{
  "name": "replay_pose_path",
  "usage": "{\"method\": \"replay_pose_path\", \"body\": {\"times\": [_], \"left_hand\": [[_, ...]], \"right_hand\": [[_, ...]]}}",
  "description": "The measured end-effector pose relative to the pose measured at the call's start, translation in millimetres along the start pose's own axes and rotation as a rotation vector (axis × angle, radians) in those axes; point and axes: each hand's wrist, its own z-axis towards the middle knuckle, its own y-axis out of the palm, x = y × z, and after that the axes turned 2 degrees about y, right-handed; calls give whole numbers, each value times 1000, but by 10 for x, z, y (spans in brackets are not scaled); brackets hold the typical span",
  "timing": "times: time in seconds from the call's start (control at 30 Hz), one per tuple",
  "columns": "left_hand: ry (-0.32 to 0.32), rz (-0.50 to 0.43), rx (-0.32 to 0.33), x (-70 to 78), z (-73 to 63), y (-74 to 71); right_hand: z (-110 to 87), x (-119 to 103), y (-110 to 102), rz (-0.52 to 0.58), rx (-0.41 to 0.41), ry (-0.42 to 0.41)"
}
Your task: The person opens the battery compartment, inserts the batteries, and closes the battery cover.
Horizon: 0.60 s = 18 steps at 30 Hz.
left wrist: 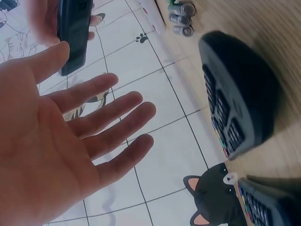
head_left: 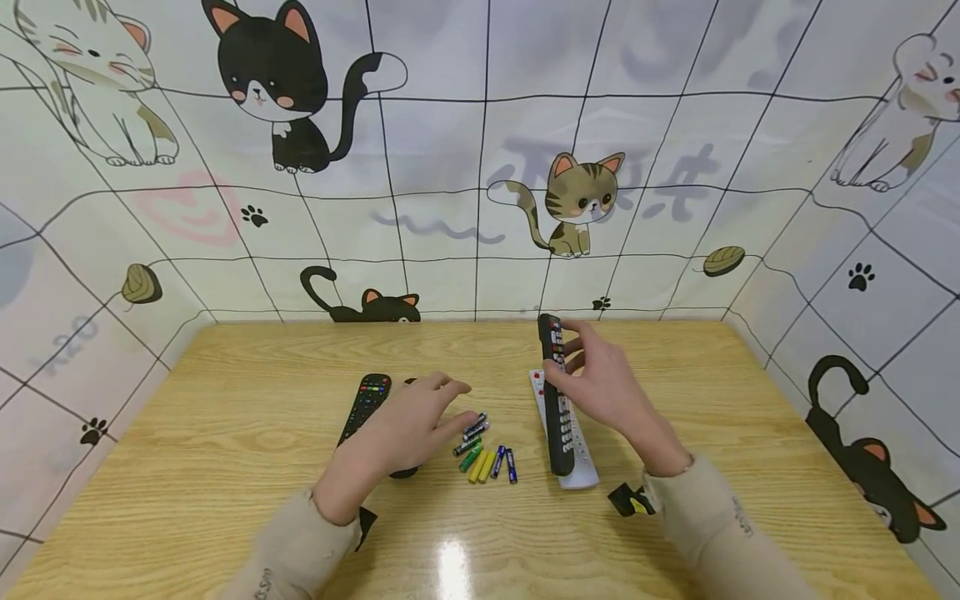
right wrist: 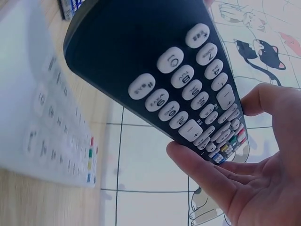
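Observation:
My right hand [head_left: 603, 383] grips a black remote control [head_left: 558, 417] with white buttons, thumb on one edge and fingers on the other. The remote is tilted above a white remote control [head_left: 583, 475] on the table, overlapping it in the head view. In the right wrist view the held remote's number keys [right wrist: 182, 76] face the camera. My left hand [head_left: 408, 423] hovers with fingers spread, holding nothing. Beneath it lies a black remote [left wrist: 249, 89], mostly covered in the head view, with another black remote [head_left: 366, 404] to its left.
Between the hands lie several small batteries, among them a green one [head_left: 471, 457], a yellow one [head_left: 487, 467] and a dark blue one [head_left: 512, 466]. The wooden table [head_left: 247, 433] meets a cat-printed cloth [head_left: 442, 225] at the back and sides.

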Motion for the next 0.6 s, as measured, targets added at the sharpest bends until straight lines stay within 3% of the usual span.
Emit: {"method": "replay_pose_path", "body": {"times": [0.37,0.6], "left_hand": [[80,-99,-20,110,43,132],[128,-215,-23,161,91,178]], "right_hand": [[-7,-64,92,94,10,-20],[-21,-87,145,254,-4,-32]]}}
